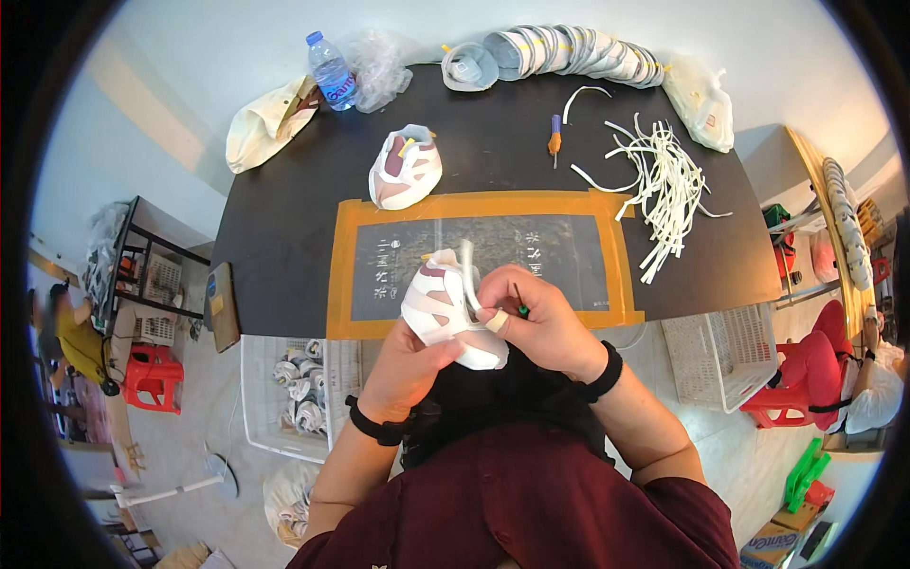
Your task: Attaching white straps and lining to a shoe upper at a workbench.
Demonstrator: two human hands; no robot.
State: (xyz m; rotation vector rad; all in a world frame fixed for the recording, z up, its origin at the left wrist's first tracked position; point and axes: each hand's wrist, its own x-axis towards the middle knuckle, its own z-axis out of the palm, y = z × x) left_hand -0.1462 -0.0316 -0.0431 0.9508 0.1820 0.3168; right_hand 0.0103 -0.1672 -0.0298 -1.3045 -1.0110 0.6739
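Observation:
My left hand (414, 362) is closed round a white and mauve shoe upper (438, 302), held tilted above the table's near edge. A flat white lace (468, 268) rises from the upper's opening. My right hand (540, 318) pinches at the upper's right side, where the lace runs under the fingertips. A thin tool with a green part (522, 309) is tucked in the same hand; its tip is hidden. Farther back on the table stands a second shoe upper (406, 169) of the same colours. Beyond it lies an orange and purple-handled screwdriver (555, 142).
A taped clear sheet (341, 275) covers the dark table's (284, 218) near middle. Loose white laces (664, 190) lie in a pile at right. Stacked uppers (578, 49), a water bottle (330, 71) and bags line the back. White crates (251, 398) stand below; people sit farther off.

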